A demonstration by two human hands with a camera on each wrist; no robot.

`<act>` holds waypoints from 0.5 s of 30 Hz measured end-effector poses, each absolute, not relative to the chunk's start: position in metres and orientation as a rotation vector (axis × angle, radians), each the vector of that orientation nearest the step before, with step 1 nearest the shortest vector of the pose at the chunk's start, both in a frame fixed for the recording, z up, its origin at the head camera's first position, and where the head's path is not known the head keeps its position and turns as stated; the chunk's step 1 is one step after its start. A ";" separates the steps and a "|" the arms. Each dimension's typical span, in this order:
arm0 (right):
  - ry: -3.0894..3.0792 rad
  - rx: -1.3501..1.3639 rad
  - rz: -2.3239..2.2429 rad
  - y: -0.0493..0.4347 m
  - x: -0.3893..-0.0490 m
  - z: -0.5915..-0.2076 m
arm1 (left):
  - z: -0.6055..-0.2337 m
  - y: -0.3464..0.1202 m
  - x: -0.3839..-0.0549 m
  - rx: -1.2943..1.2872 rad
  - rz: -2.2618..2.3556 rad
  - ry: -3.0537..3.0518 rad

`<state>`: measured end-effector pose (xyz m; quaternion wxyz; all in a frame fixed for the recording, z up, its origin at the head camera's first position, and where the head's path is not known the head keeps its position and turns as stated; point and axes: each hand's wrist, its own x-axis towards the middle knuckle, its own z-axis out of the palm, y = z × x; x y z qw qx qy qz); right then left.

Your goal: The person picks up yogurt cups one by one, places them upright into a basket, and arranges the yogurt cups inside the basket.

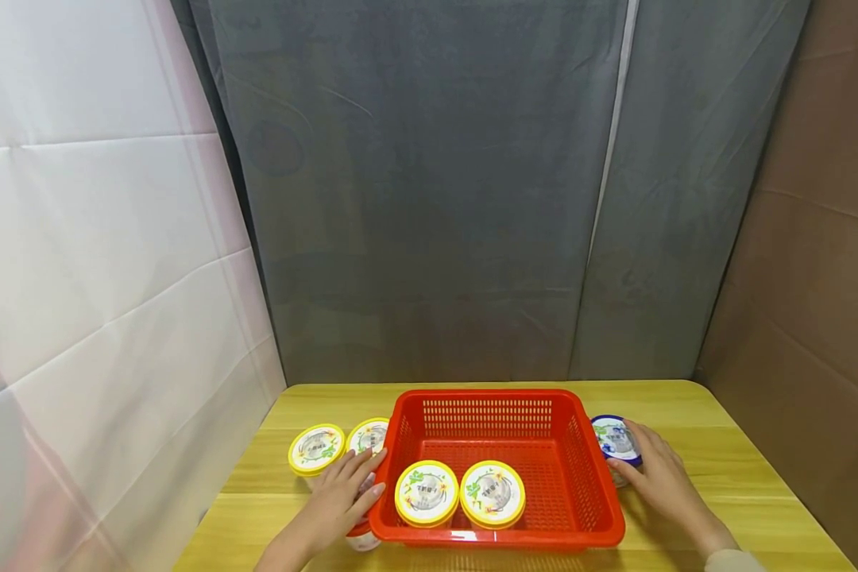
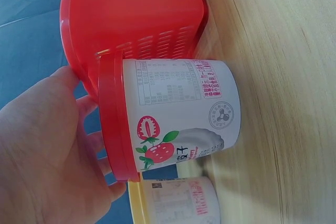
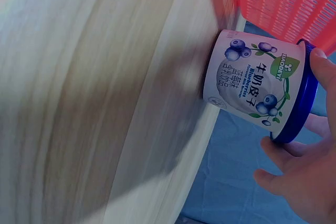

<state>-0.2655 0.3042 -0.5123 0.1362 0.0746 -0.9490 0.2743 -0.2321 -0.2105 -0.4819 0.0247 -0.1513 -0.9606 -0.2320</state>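
My left hand [image 1: 336, 500] curls over the red-lidded cup [image 2: 173, 116] by the basket's [image 1: 504, 413] left wall; my right hand [image 1: 654, 473] cups the blue-lidded cup [image 3: 257, 80] near the desk's [image 1: 722, 445] right edge. Both look light, smooth, slightly squashy: I'd grip the lid rims

A light wooden table [image 1: 693, 413] carries all items. A red perforated basket [image 1: 496, 413] stands at its centre; to the basket's left stand two yellow-lidded cups [image 1: 317, 449] [image 1: 367, 434] and a red-lidded strawberry cup [image 2: 173, 114], the latter just beside the basket wall. To the basket's right stands a blue-lidded blueberry cup [image 1: 613, 435], close against the basket.
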 end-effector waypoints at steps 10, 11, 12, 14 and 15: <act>-2.714 0.214 0.769 0.314 -0.267 -0.507 | -0.481 -0.209 -0.233 -0.488 -0.704 -2.946; -2.710 0.214 0.768 0.316 -0.266 -0.508 | -0.481 -0.208 -0.232 -0.494 -0.708 -2.941; -2.702 0.215 0.765 0.316 -0.267 -0.508 | -0.481 -0.208 -0.232 -0.498 -0.710 -2.937; -2.689 0.213 0.761 0.318 -0.267 -0.509 | -0.481 -0.208 -0.231 -0.508 -0.704 -2.934; -2.683 0.212 0.759 0.319 -0.266 -0.509 | -0.481 -0.208 -0.231 -0.510 -0.701 -2.937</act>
